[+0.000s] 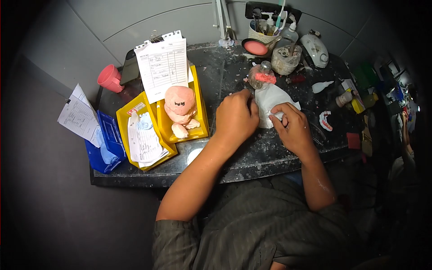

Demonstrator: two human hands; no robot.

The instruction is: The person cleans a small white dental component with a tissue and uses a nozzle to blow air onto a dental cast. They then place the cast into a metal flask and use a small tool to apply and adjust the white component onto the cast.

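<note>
Right of the frame's centre, a thin, creased white sheet (pixel 273 96) lies between the hands, spreading up-left from the right hand (pixel 294 130), whose grip is pinched on its lower part. The left hand (pixel 236 116) curls at its left edge; whether that grip holds anything, I cannot tell. The tabletop (pixel 216 76) is black and gritty.
</note>
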